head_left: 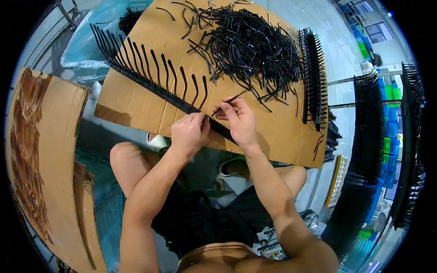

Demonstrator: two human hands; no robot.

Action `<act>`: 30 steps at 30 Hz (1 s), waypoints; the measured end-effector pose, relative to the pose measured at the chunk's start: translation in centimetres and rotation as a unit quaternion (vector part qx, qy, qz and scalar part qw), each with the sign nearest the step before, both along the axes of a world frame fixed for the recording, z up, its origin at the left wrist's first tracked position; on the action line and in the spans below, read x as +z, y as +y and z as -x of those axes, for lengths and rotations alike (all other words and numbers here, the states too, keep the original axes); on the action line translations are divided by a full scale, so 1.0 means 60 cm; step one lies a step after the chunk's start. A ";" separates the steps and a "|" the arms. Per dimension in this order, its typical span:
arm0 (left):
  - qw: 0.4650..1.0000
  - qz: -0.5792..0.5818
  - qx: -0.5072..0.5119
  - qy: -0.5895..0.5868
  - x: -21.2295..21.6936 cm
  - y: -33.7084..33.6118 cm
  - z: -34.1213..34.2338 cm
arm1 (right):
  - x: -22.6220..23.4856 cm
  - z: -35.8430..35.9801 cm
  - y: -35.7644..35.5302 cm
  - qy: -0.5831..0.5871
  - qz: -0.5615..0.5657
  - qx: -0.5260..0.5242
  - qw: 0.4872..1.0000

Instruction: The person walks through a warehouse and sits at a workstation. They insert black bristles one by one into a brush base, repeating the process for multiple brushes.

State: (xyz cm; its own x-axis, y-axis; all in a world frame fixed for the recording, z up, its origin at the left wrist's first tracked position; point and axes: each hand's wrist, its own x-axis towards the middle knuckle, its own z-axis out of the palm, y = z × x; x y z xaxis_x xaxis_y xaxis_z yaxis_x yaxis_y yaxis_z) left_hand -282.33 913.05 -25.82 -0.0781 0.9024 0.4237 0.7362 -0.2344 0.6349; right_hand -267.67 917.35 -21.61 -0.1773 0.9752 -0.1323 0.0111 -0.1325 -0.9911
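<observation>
A long black bar [157,89] lies slantwise on the cardboard, with several thin bent black rods [173,75] standing up along its far side. My left hand [189,133] is closed, its fingers pinched at the bar's edge just past the last standing rod. Beside it, my right hand [239,122] pinches one loose black rod [236,96], whose near end points at the bar by the left fingertips. Whether that end touches the bar is hidden by the fingers. Beyond my hands lies a big tangled pile of similar black rods [255,50].
The cardboard sheet [119,98] is the work surface above my knees. Bars filled with rods [312,82] lie at its right edge. Further right hang long rows of black rods [357,173]. Brown-stained cardboard [57,136] stands at left, near a clear plastic bag [84,52].
</observation>
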 end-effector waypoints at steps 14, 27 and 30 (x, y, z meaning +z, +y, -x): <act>0.999 -0.033 -0.029 0.023 -0.004 0.010 -0.003 | -0.022 0.007 -0.007 -0.033 -0.058 -0.028 0.997; 0.998 -0.058 -0.029 0.018 -0.002 0.010 -0.004 | -0.018 0.011 -0.008 -0.049 -0.056 -0.049 0.996; 0.998 -0.040 -0.029 0.027 -0.009 0.009 -0.002 | 0.003 0.014 -0.015 -0.209 -0.123 -0.021 0.970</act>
State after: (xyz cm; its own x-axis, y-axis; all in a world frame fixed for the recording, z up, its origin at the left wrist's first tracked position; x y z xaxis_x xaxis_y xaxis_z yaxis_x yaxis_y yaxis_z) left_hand -282.21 913.57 -26.34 -0.0019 0.8679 0.4967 0.7529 -0.3256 0.5720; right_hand -268.53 916.43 -21.42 -0.1183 0.9915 0.0534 0.4193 0.0986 -0.9025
